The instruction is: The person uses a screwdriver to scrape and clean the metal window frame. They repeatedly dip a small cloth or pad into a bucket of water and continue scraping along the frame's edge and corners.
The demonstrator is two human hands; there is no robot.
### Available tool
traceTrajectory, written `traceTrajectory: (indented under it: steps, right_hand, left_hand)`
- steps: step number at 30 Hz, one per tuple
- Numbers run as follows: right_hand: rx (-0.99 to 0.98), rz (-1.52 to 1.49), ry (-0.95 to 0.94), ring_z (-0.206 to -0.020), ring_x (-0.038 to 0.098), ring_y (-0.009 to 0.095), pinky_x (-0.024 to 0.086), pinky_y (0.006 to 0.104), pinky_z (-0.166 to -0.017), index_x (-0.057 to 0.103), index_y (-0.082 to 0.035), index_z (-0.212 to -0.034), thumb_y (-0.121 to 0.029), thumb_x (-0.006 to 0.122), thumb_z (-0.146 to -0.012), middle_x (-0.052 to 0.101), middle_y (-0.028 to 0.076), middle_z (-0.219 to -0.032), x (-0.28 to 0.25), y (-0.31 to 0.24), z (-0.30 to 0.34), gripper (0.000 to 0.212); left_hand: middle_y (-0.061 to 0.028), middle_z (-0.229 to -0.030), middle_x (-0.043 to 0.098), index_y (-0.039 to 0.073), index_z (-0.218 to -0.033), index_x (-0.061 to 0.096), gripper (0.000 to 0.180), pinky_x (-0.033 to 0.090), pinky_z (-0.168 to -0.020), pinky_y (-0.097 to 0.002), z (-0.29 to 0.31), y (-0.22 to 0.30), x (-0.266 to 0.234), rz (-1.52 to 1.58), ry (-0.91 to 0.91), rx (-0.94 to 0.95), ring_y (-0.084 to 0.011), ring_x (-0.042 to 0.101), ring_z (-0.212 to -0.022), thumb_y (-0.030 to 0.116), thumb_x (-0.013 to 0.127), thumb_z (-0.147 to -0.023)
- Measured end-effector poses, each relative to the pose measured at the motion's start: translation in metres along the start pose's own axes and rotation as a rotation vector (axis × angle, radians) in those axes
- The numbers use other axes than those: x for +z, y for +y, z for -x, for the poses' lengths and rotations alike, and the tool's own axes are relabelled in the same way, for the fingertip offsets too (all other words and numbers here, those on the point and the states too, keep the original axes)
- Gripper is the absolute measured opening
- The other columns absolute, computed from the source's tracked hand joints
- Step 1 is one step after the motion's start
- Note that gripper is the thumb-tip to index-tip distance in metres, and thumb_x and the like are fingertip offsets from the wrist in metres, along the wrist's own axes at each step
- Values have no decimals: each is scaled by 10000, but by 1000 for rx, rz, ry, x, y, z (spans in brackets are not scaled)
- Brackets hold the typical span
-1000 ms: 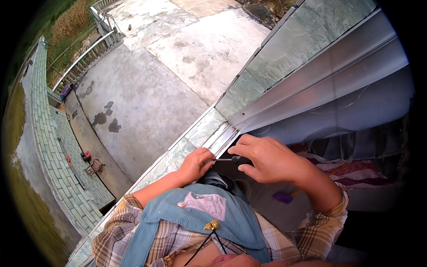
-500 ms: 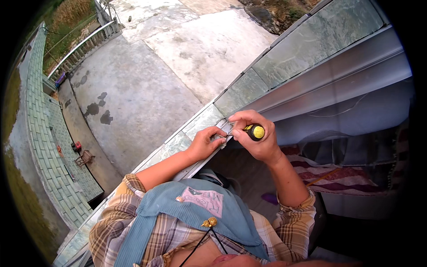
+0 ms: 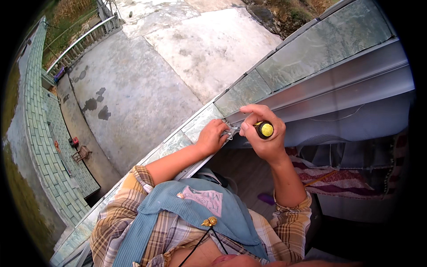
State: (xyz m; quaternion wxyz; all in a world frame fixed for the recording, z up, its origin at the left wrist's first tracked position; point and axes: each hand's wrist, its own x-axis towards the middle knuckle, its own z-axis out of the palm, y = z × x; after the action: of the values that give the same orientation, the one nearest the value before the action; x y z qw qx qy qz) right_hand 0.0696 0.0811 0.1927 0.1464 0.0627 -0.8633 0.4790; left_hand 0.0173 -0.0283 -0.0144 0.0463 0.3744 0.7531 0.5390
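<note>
My right hand (image 3: 270, 141) grips a screwdriver (image 3: 266, 129) by its black handle with a yellow end cap, and its index finger sticks out past the handle. The shaft is mostly hidden from above. Just left of it, my left hand (image 3: 212, 138) rests at the window frame with curled fingers, pinching at a small silvery piece (image 3: 231, 131). That piece sits on or against the frame; its exact kind is too small to tell. Both hands are close together over the sill, a short gap between them.
Green tiles (image 3: 240, 95) edge the window opening, with a metal frame (image 3: 329, 84) running along it. Indoors at right lies striped red-and-white fabric (image 3: 333, 175). Outside and below spread a concrete yard (image 3: 142, 93), a wooden chair (image 3: 81, 153) and a white railing (image 3: 84, 44).
My right hand has shifted slightly right with the screwdriver. My left hand has moved a little up and right, its fingers now turned over the small piece.
</note>
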Motion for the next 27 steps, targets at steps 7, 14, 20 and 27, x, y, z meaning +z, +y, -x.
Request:
traceTrajectory:
  steps: [7, 14, 20, 27]
  right_hand:
    - [14, -66, 36, -629, 560, 65, 475, 237, -620, 662, -34, -1110, 57, 678, -815, 604, 19, -659, 8, 13, 10, 309]
    - [-141, 44, 20, -624, 602, 93, 497, 251, -625, 653, -10, -1073, 59, 649, -800, 619, 31, -683, 15, 14, 9, 281]
    - [-345, 118, -27, -639, 651, 247, 525, 329, -639, 659, -28, -989, 39, 673, -758, 640, 84, -738, 46, 18, 17, 241]
    - [-426, 197, -85, -653, 661, 297, 509, 401, -612, 607, -37, -920, -48, 668, -742, 621, 121, -698, 94, 37, 24, 189]
  left_hand:
    - [-127, -932, 622, 64, -896, 669, 179, 511, -803, -448, -7, -1, 4, -29, -21, -7, -351, 603, -953, 63, 745, -734]
    - [-135, -898, 631, 59, -869, 667, 151, 513, -794, -455, -14, -16, 15, -29, -24, 51, -362, 612, -927, 88, 730, -735]
    - [-150, -907, 655, 66, -950, 634, 259, 503, -780, -462, -17, -20, 20, 69, -20, 56, -387, 611, -900, 290, 609, -823]
    - [-132, -957, 647, 67, -953, 639, 253, 506, -833, -404, -12, -17, 12, 138, 76, 144, -334, 624, -958, 164, 765, -757]
